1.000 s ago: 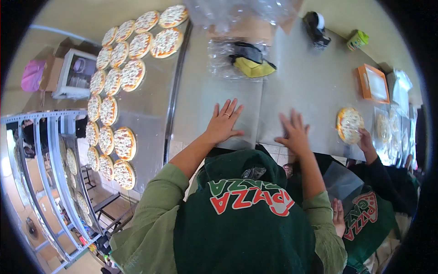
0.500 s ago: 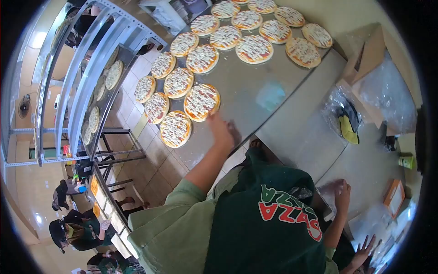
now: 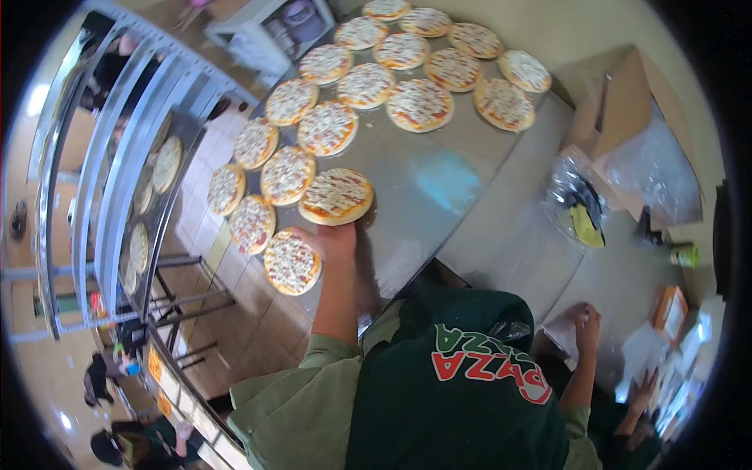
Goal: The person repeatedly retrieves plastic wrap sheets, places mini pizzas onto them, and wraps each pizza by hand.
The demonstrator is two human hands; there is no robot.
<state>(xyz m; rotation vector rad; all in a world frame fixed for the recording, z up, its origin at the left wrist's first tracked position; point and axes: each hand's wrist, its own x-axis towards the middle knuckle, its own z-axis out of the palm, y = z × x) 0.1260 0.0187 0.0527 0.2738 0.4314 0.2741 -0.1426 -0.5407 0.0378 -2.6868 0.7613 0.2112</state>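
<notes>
Pale-blue metal rails mark the rack (image 3: 131, 149), at 10 o'clock from the left hand (image 3: 335, 241). Pizzas (image 3: 255, 143) lie flat on the tabletop (image 3: 384, 180), between 8 and 2. The left forearm points toward 12, thumb out toward 9 by the lowest pizza (image 3: 291, 266); its fingers are hidden beneath the tilted pizza (image 3: 337, 194) at 12, so I cannot tell how far they close. Near 4, the right hand (image 3: 586, 321) has bent fingers, its grip unclear.
</notes>
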